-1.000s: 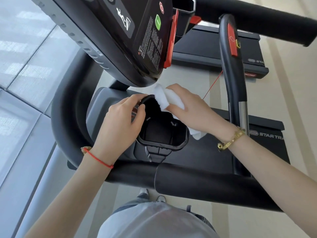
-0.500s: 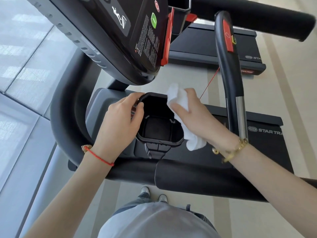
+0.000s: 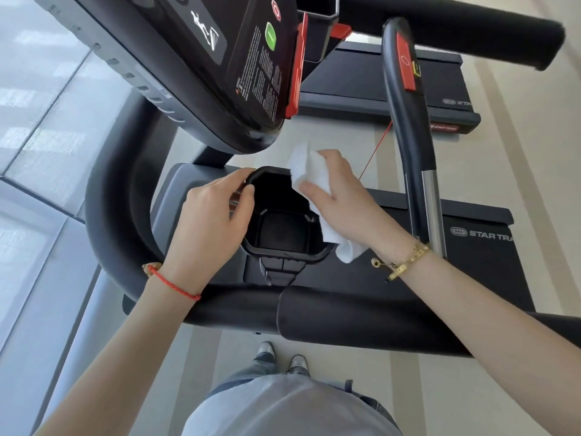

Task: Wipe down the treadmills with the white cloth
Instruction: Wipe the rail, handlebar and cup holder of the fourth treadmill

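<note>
1. Head view, item one: treadmill point(image 3: 408, 278) directly below you, its black cup holder point(image 3: 283, 221) at the centre of the frame, a deep octagonal well set in a grey side tray point(image 3: 176, 196).
2. Your left hand point(image 3: 207, 221): fingers curled over the left and far-left rim of the cup holder, thumb against the rim's inner edge, gripping it. A red cord bracelet point(image 3: 173, 283) sits on that wrist.
3. Your right hand point(image 3: 342, 202): fingers curled round the white cloth point(image 3: 311, 171), pressing it against the far-right rim of the cup holder. A gold bracelet point(image 3: 405, 261) sits on that wrist.
4. White cloth, location: bunched under your right palm; one end stands up past your fingertips at the far side, the other trails out below your wrist and lies by the holder's near-right corner.
5. Console point(image 3: 220, 67): black panel overhanging the far-left of the scene, with a green button point(image 3: 270, 36), printed white text and a red strip along its right edge.
6. Padded black handrail point(image 3: 361, 322): runs across the near side, between your body and the cup holder; both forearms pass over it.
7. Upright black handle point(image 3: 405, 121) with a red tab, right of your right hand; a thin red cord point(image 3: 375, 151) slants beside it.
8. Second treadmill deck point(image 3: 377, 77), far right, on the pale striped floor point(image 3: 518, 152).
9. Your shoes point(image 3: 279, 357) show near the bottom edge, on the floor.
</note>
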Action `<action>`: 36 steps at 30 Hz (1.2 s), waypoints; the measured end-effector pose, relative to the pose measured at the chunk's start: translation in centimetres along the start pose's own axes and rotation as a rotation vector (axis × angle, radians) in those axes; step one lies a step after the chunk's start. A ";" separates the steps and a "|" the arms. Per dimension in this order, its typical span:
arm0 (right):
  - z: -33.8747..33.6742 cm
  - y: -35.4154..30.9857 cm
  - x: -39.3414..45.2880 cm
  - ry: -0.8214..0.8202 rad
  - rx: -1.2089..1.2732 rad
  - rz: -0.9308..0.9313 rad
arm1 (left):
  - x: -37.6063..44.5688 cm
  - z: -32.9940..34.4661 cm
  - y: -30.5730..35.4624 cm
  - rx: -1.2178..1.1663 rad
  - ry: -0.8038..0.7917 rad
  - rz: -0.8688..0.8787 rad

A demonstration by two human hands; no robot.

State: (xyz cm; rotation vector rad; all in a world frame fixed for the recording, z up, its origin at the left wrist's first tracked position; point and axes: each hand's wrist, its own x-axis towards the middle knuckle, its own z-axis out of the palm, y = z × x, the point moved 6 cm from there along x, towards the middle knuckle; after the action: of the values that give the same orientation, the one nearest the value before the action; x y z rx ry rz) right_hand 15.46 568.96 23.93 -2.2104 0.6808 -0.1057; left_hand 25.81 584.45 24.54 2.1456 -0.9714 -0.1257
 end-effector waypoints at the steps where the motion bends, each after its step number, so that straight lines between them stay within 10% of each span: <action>1: 0.0 0.2 -0.5 -0.001 -0.002 -0.031 | 0.0 0.0 0.0 -0.012 -0.003 -0.005; 23: 0.4 1.6 -3.4 0.014 0.080 0.000 | -0.2 0.0 -0.1 -0.034 0.000 -0.076; 36: 2.0 -4.3 3.1 -0.062 -0.620 -0.509 | -0.5 -0.5 0.1 0.014 0.052 -0.067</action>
State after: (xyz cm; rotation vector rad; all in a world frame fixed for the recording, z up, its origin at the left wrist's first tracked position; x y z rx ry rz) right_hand 20.56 570.98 25.26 -2.9312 0.0934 -0.0891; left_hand 25.54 585.06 24.83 2.1846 -0.8737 -0.0953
